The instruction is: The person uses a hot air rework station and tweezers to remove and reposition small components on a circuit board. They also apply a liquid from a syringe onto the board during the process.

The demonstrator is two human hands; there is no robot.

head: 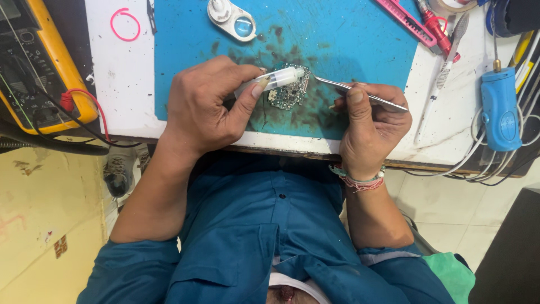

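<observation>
A small circuit board [288,97] lies on a stained blue work mat [349,39]. My left hand [208,107] grips a clear plastic syringe [275,79], its white tip resting over the board's upper edge. My right hand [368,124] pinches metal tweezers [360,93], whose points reach left to the board's right edge. Both hands rest low on the mat near the table's front edge.
A magnifier loupe [232,18] lies at the mat's top. A yellow multimeter [39,62] with a red lead stands left. A blue tool [499,107] with white cables, a white toothbrush [447,62], a pink cutter [408,22] and red tool [436,25] lie right.
</observation>
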